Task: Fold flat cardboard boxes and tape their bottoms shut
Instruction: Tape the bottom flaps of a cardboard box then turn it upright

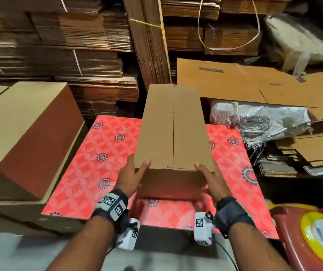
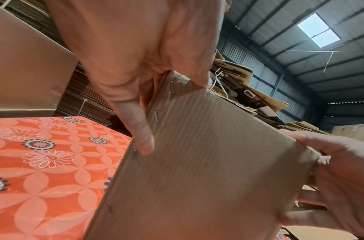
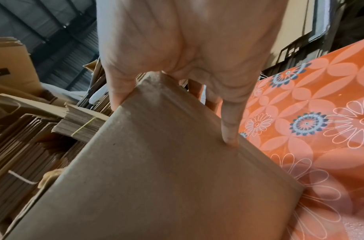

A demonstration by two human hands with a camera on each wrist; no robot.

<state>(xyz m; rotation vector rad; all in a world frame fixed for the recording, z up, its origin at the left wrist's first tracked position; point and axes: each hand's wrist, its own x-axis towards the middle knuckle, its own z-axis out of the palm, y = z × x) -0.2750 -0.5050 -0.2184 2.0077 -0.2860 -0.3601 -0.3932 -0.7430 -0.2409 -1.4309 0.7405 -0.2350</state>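
Note:
A long brown cardboard box (image 1: 173, 130) is held up over the red flowered table (image 1: 90, 163), its closed flaps facing up with a seam down the middle. My left hand (image 1: 135, 173) grips the near left corner, thumb on the top face, fingers along the stapled side (image 2: 208, 162). My right hand (image 1: 209, 177) grips the near right corner the same way, thumb on top, fingers down the side wall (image 3: 166, 170). In the wrist views the left hand (image 2: 136, 48) and the right hand (image 3: 187, 40) clasp the box edges.
A big assembled box (image 1: 20, 124) stands left of the table. Bundled flat cardboard stacks (image 1: 59, 45) fill the back. A woven sack (image 1: 254, 122) and loose flat sheets (image 1: 303, 149) lie at the right. A yellow tape roll (image 1: 321, 237) rests on a red stool at lower right.

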